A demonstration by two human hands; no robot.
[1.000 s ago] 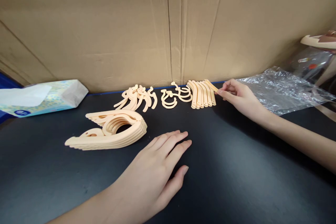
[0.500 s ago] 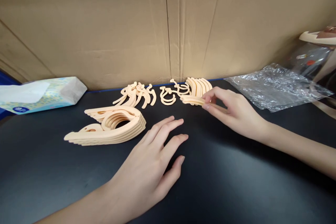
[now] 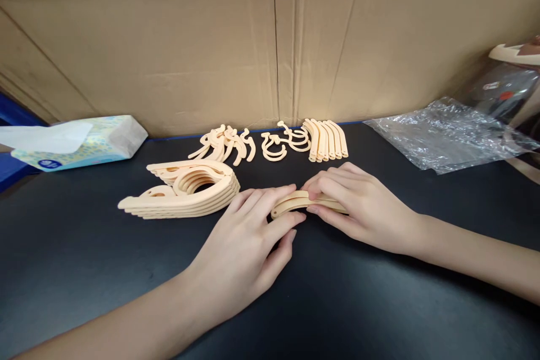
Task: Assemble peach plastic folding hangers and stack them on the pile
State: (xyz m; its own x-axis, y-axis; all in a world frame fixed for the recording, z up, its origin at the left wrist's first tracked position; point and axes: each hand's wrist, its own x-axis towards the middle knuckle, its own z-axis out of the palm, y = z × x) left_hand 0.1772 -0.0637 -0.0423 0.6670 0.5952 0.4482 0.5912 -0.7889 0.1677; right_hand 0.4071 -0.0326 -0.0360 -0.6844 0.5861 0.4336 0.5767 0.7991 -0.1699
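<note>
A curved beige hanger arm point(image 3: 290, 202) spans the gap between both hands at the middle of the black table. My right hand point(image 3: 367, 205) is closed on its right part, thumb below and fingers on top. Around the left end lie the index and middle fingers of my left hand point(image 3: 248, 236), closed on it. Just left of that hand rests a stack of beige folded hangers point(image 3: 177, 208). Beyond my right hand several like hanger arms point(image 3: 327, 140) lie in a row, with curved beige hooks point(image 3: 274, 149) beside them.
Another heap of curved beige pieces point(image 3: 223, 143) lies at the back. A tissue pack point(image 3: 101, 140) sits at the far left, a clear plastic bag point(image 3: 447, 135) at the right. Behind the black table point(image 3: 316, 309) rises a cardboard wall point(image 3: 189, 39).
My right hand has brought the hanger arm from the row at the back toward me and left. My left hand's fingers now meet its left end.
</note>
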